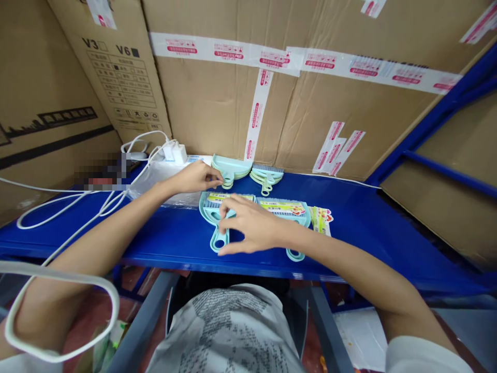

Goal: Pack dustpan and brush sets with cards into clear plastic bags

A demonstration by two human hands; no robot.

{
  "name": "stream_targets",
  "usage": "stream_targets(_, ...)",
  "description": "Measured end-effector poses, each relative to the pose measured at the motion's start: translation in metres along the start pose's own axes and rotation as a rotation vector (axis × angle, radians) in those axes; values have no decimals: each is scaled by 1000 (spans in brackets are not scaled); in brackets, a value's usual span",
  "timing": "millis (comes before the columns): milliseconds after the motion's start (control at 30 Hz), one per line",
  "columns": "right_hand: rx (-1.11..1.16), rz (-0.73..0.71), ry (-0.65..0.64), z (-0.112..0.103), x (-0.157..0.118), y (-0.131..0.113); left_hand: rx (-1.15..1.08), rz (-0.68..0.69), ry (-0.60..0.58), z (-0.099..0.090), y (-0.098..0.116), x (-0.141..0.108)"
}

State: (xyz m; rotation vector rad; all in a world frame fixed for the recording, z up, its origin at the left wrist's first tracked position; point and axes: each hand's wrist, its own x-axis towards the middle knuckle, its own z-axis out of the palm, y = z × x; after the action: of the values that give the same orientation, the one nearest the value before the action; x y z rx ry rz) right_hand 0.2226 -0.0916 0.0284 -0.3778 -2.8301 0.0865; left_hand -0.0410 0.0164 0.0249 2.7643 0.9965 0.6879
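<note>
Two pale-blue mini dustpans lie side by side before me, each with a brush and a yellow printed label card on it. My right hand is over the left dustpan, fingers and thumb spread apart, with no object visible in its grasp. Its forearm partly covers the right dustpan. Farther back, my left hand has its thumb and fingertips drawn together in front of a stack of dustpans; anything between them is too small to make out. A stack of brushes sits beside that stack.
Loose label cards lie right of the dustpans on the blue table. Clear plastic bags are under my left wrist. White cables run from a charger across the left side. Taped cardboard walls the back.
</note>
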Motion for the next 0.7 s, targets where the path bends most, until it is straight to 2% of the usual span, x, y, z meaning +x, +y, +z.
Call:
stream_targets(67,-35,-37,-56,6,0,-15,-5,-2,8,1,0,0)
stream_targets(167,-86,-7,-124,13,-1,-28,-9,-2,14,2,1,0)
stream_targets(367,-236,105,-139,25,-4,-42,-5,-27,52,3,0,1)
stream_targets(567,-430,-30,-156,35,-9,-53,-14,-92,120,2,0,1)
stream_targets(700,-461,-116,-41,48,-16,-59,-72,-132,156,0,2,0)
